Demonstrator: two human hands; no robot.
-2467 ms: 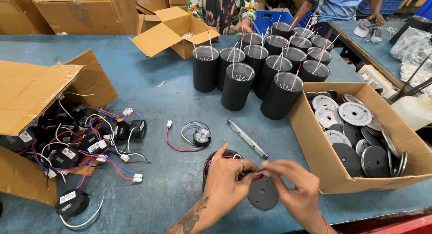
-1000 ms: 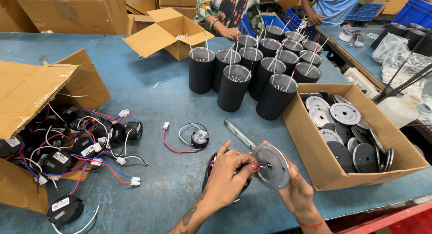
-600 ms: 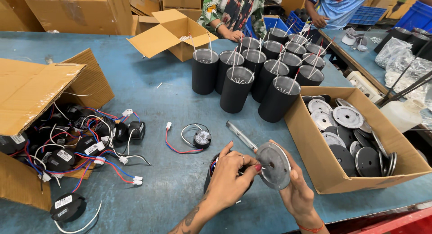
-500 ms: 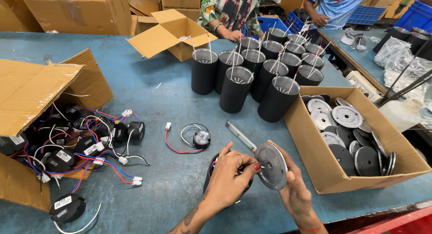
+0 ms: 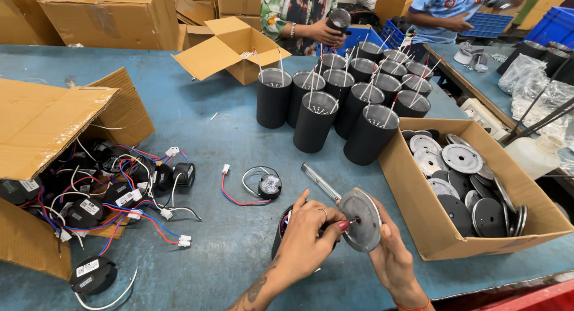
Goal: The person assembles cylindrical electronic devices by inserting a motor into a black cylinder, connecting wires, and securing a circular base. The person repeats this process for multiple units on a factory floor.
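Head view: right hand [image 5: 391, 257] tilts grey disc [image 5: 360, 220], face toward left hand [image 5: 311, 233].

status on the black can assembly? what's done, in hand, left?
Done, apparently: about a dozen black cylinders stand upright with wires poking out. In hand: right hand holds a round metal disc; left hand pinches at its centre, over another black cylinder. Left: many discs in the box and wired modules spilling from the carton.

I see a worn blue desk [image 5: 179, 107] carrying a cluster of upright black cylindrical housings [image 5: 335, 101], an open cardboard box of round metal discs [image 5: 418, 209], a tipped cardboard box spilling wired black modules [image 5: 54, 119], a loose black puck with red and white leads [image 5: 269, 184] and a slim metal rod [image 5: 320, 181].
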